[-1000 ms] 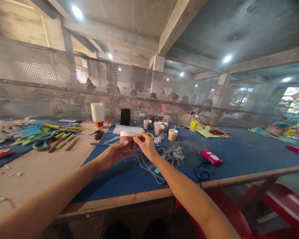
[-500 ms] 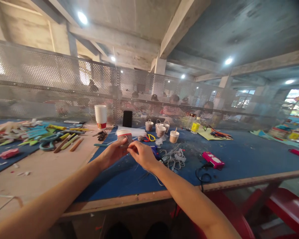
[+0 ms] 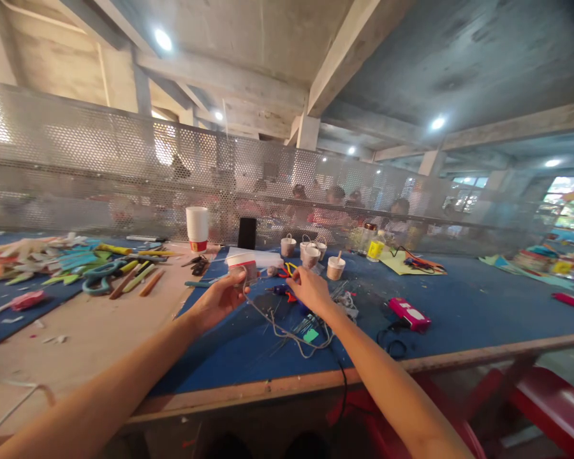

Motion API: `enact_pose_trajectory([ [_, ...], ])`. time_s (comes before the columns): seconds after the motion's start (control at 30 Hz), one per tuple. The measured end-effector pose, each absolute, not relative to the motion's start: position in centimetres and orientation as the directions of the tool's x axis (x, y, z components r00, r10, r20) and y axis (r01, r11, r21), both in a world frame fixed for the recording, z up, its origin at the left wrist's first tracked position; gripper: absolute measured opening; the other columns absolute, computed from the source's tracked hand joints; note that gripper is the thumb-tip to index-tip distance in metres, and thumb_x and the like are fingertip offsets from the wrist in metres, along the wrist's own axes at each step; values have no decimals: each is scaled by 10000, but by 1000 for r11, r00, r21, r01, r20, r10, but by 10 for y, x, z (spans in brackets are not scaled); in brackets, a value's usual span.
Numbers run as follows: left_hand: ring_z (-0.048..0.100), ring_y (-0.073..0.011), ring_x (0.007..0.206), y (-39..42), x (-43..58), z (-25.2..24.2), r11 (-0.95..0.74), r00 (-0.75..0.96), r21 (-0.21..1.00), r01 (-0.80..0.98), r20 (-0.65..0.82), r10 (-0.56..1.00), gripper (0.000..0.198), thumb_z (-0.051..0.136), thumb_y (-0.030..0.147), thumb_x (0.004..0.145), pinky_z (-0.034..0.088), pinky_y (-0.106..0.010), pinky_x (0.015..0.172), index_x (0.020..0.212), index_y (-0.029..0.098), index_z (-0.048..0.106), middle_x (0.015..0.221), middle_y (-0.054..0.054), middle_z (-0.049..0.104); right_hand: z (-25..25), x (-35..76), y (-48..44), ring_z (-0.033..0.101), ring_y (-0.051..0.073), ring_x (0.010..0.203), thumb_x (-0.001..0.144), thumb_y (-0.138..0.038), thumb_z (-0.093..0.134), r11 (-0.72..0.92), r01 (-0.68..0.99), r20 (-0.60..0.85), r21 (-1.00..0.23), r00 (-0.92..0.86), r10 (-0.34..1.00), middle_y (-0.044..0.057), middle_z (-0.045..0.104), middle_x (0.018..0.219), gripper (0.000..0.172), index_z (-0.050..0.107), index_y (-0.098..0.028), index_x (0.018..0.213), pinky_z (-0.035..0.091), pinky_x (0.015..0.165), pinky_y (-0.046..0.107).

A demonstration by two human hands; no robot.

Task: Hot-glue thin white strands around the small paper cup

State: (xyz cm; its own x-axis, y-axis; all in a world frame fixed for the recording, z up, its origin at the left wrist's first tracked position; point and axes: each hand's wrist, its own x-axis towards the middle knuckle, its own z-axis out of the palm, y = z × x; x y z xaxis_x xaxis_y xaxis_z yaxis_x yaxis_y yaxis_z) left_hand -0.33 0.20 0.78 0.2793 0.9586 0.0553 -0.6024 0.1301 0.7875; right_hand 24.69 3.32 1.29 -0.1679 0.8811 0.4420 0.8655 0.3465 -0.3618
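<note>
My left hand point(image 3: 224, 294) is closed around a small paper cup point(image 3: 243, 261), white with a red band at the rim and grey lower down. Grey cord point(image 3: 281, 331) trails from the cup across the blue mat. My right hand point(image 3: 310, 290) reaches over the mat, its fingers bent at the handles of yellow-and-red scissors point(image 3: 291, 268). The fingertips are partly hidden, so I cannot make out their grip. Just below these fingers lies a blue glue gun point(image 3: 281, 290) with an orange part.
Several small corded cups point(image 3: 310, 257) stand behind my right hand, near a cup with a stick point(image 3: 335, 267). A stack of paper cups point(image 3: 197, 226) is further left. Clay tools point(image 3: 146, 280) and large scissors point(image 3: 98, 278) lie left; a pink device point(image 3: 410, 314) lies right.
My right hand has left the cup and moved right to the scissors. A length of grey cord now hangs from the cup. My left hand keeps holding the cup.
</note>
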Motion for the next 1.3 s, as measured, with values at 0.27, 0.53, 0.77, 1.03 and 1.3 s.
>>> enact_pose_trajectory([
  [0.27, 668, -112, 589, -6, 5, 12, 105, 234, 830, -548, 32, 972, 121, 706, 68, 810, 574, -198, 546, 922, 111, 686, 786, -36, 720, -4, 270, 46, 706, 289, 947, 871, -652, 555, 150, 968, 111, -200, -130, 985, 108, 754, 938, 467, 688, -205, 860, 456, 717, 305],
  [0.53, 667, -97, 610, -3, 3, 10, 75, 221, 857, -509, 45, 974, 211, 697, 69, 818, 568, -183, 539, 1025, 108, 702, 939, -68, 747, -2, 274, 49, 706, 231, 819, 844, -527, 649, 138, 837, 253, -530, 1, 968, 70, 721, 757, 357, 649, -190, 727, 477, 682, 280],
  [0.77, 660, -91, 603, -2, 4, 8, 84, 177, 861, -502, 7, 984, 209, 716, 76, 803, 550, -171, 538, 1006, 125, 701, 954, -71, 749, 12, 266, 41, 587, 94, 539, 675, -509, 823, 101, -275, 133, -956, -101, 986, -18, 642, 711, 460, 608, -181, 916, 488, 502, 207],
  [1.03, 644, -87, 619, 1, 2, 4, 70, 184, 884, -463, 19, 983, 280, 732, 123, 813, 517, -171, 540, 1091, 129, 701, 995, -83, 742, 28, 237, 16, 482, 76, 451, 811, -521, 728, 262, -189, 310, -946, -305, 900, -57, 531, 511, 382, 664, -153, 894, 405, 472, 200],
  [1.3, 652, -96, 620, 2, 4, 2, 82, 177, 873, -480, 5, 984, 256, 763, 117, 790, 518, -181, 552, 1039, 134, 703, 862, -30, 708, 16, 233, 6, 468, 93, 377, 863, -550, 656, 437, 92, 399, -895, -275, 875, -60, 531, 491, 405, 706, -175, 1007, 410, 441, 228],
])
